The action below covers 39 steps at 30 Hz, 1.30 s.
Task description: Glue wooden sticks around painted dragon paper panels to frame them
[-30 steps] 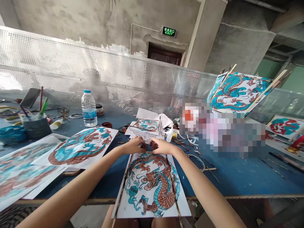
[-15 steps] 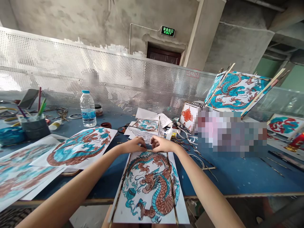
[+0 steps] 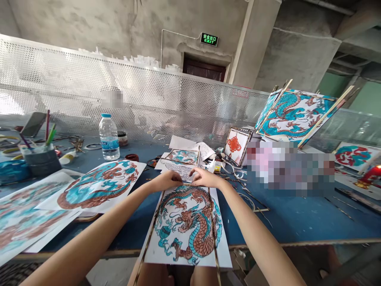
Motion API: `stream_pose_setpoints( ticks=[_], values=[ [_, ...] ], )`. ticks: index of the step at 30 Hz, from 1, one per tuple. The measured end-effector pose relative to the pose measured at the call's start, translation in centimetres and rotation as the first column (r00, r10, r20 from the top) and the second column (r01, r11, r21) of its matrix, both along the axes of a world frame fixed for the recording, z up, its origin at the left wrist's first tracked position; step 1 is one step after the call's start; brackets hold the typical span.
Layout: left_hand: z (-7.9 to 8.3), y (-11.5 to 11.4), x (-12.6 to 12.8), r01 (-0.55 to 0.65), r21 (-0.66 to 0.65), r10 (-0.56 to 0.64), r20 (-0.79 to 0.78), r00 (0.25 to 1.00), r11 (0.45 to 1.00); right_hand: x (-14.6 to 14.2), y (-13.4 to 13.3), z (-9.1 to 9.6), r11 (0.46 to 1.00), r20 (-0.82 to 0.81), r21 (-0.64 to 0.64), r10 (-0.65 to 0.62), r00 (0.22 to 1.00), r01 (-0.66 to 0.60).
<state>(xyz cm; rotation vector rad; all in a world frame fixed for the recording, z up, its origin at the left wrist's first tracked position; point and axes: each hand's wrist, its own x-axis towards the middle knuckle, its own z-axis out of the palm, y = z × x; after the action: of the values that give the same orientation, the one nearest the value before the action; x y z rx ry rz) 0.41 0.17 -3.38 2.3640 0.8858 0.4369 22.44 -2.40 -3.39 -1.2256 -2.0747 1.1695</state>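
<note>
A paper sheet with a painted brown and teal dragon lies in front of me on the blue table, hanging over the near edge. Two thin bamboo sticks run along its left and right sides. My left hand and my right hand meet at the sheet's far edge. Both pinch a thin cross stick there, fingers curled and close together.
More dragon sheets lie to the left. A water bottle and a pot of brushes stand at the back left. A finished dragon kite leans at the right. Sticks, rings and small frames litter the middle. A perforated metal screen backs the table.
Both hands stay pinched at the sheet's far edge, shifting slightly farther up the table. The view has tilted a little, so the sheet sits higher in frame.
</note>
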Motion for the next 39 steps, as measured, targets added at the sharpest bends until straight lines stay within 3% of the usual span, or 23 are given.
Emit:
stream_pose_setpoints(
  ticks=[8, 15, 19, 22, 27, 34, 39],
  values=[
    [-0.3, 0.4, -0.1, -0.033, 0.032, 0.032, 0.033, 0.999, 0.999, 2.1, 0.6, 0.3, 1.000, 0.002, 0.001, -0.030, 1.000, 0.030],
    [-0.7, 1.3, -0.3, -0.146, 0.060, 0.139, 0.117, 0.983, 0.987, 3.2, 0.7, 0.7, 0.992, -0.017, 0.032, -0.117, 0.993, 0.118],
    [-0.9, 1.9, -0.6, -0.269, -0.002, 0.262, 0.232, 0.937, 0.963, 3.5, 0.9, 0.5, 0.973, -0.046, 0.116, -0.197, 0.979, 0.202],
    [-0.9, 2.3, -0.8, -0.318, -0.075, 0.326, 0.284, 0.902, 0.945, 3.6, 1.1, 0.4, 0.976, -0.026, 0.100, -0.193, 0.981, 0.194],
    [-0.6, 2.4, -1.1, -0.332, -0.141, 0.358, 0.245, 0.901, 0.933, 3.8, 1.3, 0.1, 0.978, -0.059, 0.120, -0.167, 0.984, 0.173],
    [-0.2, 1.6, -1.2, -0.268, -0.372, 0.402, 0.354, 0.844, 0.889, 3.9, 1.1, 0.4, 0.971, -0.128, 0.170, -0.149, 0.980, 0.170],
    [0.3, 1.1, -1.2, -0.292, -0.364, 0.440, 0.444, 0.781, 0.884, 3.8, 1.0, 0.7, 0.965, -0.129, 0.176, -0.172, 0.977, 0.193]
  ],
)
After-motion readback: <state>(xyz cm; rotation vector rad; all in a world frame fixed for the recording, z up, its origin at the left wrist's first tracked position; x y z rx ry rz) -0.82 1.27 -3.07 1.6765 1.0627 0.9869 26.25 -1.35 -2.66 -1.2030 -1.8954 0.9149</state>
